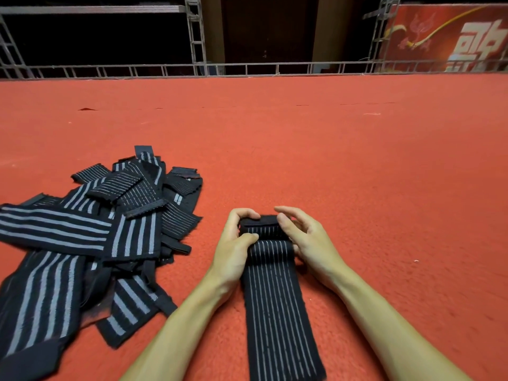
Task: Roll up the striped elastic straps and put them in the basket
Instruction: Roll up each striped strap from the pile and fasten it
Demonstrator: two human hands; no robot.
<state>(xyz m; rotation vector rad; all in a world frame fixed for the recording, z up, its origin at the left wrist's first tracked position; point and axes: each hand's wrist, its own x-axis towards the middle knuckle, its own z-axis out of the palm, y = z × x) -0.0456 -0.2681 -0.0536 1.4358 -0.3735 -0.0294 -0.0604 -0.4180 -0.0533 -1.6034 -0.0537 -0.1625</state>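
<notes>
Your left hand [236, 243] was curled round the left side of the rolled end [261, 225] of a striped strap [277, 306], thumb pressed on the flat part, its grip closed on the roll. Your right hand [305, 237] pinched the roll's right side, fingers bent over the top, its grip on the same strap. The unrolled length lay flat on the red carpet [357, 160], running near between your forearms. To the left, a loose pile of striped straps [90, 243] lay on the carpet, apart from both hands.
</notes>
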